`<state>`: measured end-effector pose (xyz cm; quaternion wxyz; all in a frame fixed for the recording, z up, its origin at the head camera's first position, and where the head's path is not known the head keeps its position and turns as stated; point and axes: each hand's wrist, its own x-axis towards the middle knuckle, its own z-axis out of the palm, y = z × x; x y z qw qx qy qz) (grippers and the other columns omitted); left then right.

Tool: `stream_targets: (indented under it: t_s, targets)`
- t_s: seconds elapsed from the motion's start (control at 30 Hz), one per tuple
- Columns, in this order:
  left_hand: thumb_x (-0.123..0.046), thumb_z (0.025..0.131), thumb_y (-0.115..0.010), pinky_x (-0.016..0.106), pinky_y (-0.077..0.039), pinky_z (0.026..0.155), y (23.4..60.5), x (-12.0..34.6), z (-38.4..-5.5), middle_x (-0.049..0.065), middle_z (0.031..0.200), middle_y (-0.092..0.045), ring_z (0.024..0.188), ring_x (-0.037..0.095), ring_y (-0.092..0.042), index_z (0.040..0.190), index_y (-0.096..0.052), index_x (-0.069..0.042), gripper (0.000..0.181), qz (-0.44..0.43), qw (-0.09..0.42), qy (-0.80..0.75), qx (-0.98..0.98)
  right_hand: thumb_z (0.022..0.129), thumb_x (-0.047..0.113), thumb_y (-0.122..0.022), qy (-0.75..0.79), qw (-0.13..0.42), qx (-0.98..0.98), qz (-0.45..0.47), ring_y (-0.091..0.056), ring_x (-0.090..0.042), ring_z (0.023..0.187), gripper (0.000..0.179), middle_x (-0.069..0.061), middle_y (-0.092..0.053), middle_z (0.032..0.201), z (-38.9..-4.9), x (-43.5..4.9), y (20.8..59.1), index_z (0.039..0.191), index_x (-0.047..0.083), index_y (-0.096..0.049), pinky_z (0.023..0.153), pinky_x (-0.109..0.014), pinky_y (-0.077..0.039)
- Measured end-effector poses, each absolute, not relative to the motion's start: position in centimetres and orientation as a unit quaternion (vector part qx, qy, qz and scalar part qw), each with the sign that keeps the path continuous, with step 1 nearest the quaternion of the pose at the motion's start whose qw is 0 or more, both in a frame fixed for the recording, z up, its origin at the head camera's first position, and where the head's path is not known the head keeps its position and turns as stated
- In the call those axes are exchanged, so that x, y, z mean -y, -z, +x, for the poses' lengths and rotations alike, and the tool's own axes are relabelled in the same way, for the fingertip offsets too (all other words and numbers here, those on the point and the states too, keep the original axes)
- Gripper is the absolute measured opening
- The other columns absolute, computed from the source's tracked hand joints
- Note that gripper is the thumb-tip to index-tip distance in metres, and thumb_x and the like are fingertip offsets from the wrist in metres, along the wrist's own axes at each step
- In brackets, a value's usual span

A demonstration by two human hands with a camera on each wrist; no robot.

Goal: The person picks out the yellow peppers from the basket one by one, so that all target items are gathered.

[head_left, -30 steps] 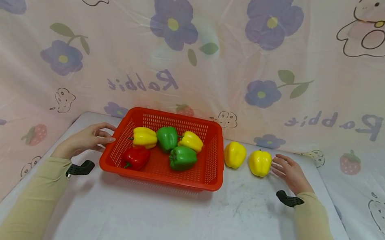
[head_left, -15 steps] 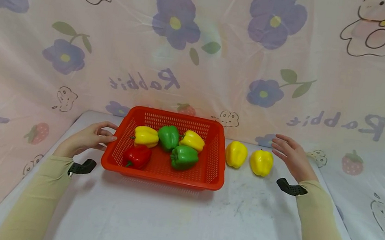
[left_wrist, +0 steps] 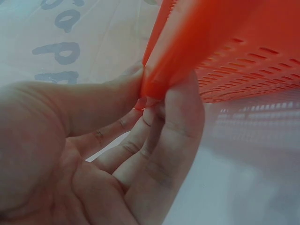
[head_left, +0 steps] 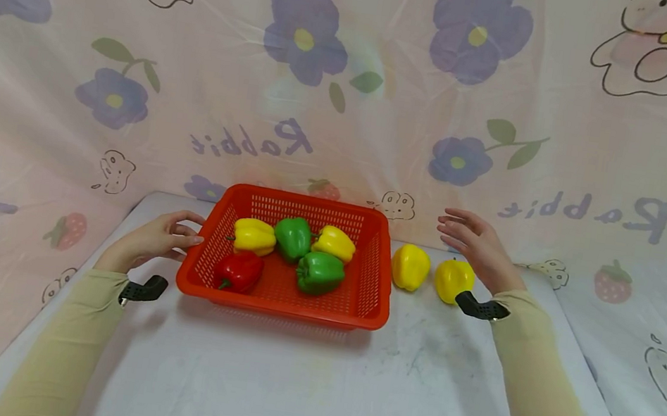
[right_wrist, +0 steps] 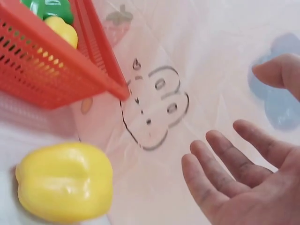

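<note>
My left hand (head_left: 152, 239) pinches the left rim of a red plastic basket (head_left: 293, 312); in the left wrist view the thumb lies on one side of that rim and the fingers on the other. Inside the basket are a red bell pepper (head_left: 239, 271), two green bell peppers (head_left: 321, 274) and two yellow ones (head_left: 255, 237). Above the table, my right hand (head_left: 476, 248) is raised with its fingers spread and nothing in them. Below and left of it a yellow bell pepper (head_left: 410, 267) sits beside the basket, and another yellow pepper (head_left: 453, 280) lies partly behind the wrist strap.
A white table (head_left: 283, 386) bears everything. Behind it and at both sides hangs a pale curtain (head_left: 371, 121) printed with flowers, strawberries and rabbits. Each wrist wears a black strap-like mount (head_left: 144, 289).
My right hand has risen from beside the outer yellow pepper and moved left, over the peppers. The left hand stays on the basket rim, and the basket and peppers have not moved.
</note>
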<state>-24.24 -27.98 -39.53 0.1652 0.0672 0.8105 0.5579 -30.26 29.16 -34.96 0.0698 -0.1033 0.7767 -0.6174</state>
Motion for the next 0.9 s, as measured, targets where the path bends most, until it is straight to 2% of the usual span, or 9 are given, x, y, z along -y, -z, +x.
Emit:
stream_targets:
  t_s: [0.2, 0.57, 0.77, 0.9]
  targets:
    - [-0.015, 0.096, -0.06, 0.04, -0.056, 0.076, 39.6, 28.1, -24.3, 0.018, 0.104, -0.062, 0.087, 0.023, -0.065, 0.137, -0.032, 0.003, 0.053, 0.065, 0.166, -0.56, -0.809, 0.099, 0.024, -0.055, 0.609, 0.074, -0.779, -0.129, -0.046, -0.028, 0.123, 0.054, -0.02, -0.04, 0.141, -30.4, -27.0, 34.5, 0.144, 0.003, -0.034, 0.107, -0.045, -0.033]
    - [-0.015, 0.096, -0.059, 0.04, -0.056, 0.077, 39.5, 28.0, -24.2, 0.017, 0.103, -0.061, 0.087, 0.023, -0.064, 0.138, -0.032, 0.003, 0.053, 0.064, 0.164, -0.559, -0.81, 0.093, 0.025, -0.064, 0.571, 0.085, -0.798, -0.173, -0.046, -0.028, 0.124, 0.06, -0.014, -0.046, 0.138, -30.9, -23.6, 34.6, 0.143, 0.007, -0.037, 0.104, -0.05, -0.035]
    - [-0.016, 0.096, -0.059, 0.039, -0.056, 0.076, 39.5, 27.9, -24.1, 0.017, 0.104, -0.061, 0.086, 0.022, -0.065, 0.138, -0.031, 0.003, 0.054, 0.064, 0.163, -0.558, -0.811, 0.093, 0.02, -0.063, 0.57, 0.091, -0.794, -0.191, -0.046, -0.033, 0.124, 0.058, -0.018, -0.043, 0.14, -31.0, -22.1, 34.8, 0.143, 0.006, -0.037, 0.104, -0.053, -0.034]
    - [-0.015, 0.096, -0.06, 0.038, -0.057, 0.075, 39.6, 27.9, -24.2, 0.017, 0.103, -0.061, 0.085, 0.021, -0.065, 0.138, -0.031, 0.004, 0.054, 0.068, 0.162, -0.563, -0.808, 0.093, 0.021, -0.065, 0.569, 0.102, -0.793, -0.193, -0.047, -0.03, 0.125, 0.058, -0.017, -0.044, 0.141, -30.9, -21.1, 34.8, 0.143, 0.008, -0.039, 0.104, -0.053, -0.035]
